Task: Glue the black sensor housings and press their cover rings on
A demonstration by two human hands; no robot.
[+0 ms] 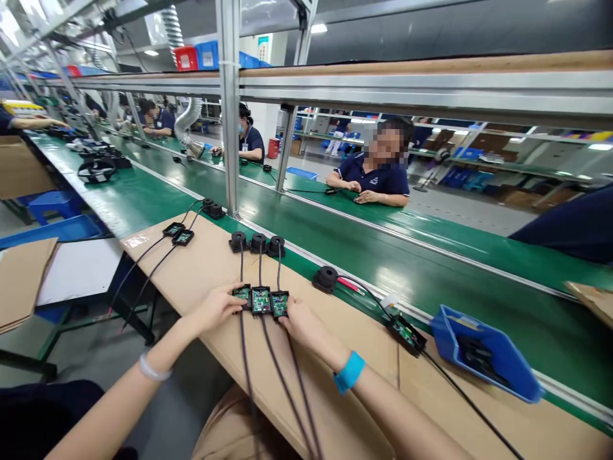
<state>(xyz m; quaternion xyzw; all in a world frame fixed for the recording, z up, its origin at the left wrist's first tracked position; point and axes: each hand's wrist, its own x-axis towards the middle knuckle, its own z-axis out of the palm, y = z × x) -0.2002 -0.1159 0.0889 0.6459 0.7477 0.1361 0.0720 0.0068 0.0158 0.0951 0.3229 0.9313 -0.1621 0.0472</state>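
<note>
Three open black cases with green circuit boards lie side by side on the cardboard. My left hand (226, 303) has its fingers closed on the edge of the left case (242, 295). The middle case (261, 299) sits between the two others, touched by neither hand as far as I can see. My right hand (299, 317) grips the outer side of the right case (279, 303), its thumb toward me. From each case a cable runs up to a round black buzzer-like part (258, 242), and another hangs down over the table edge toward me.
Two more cased boards (182, 237) lie to the left. On the right are another cased board (406, 333), its round black part (326, 278) and a blue bin (483, 351) holding black pieces. A metal post (228, 128) rises behind. Across the green conveyor (383, 249) sits a co-worker (373, 169).
</note>
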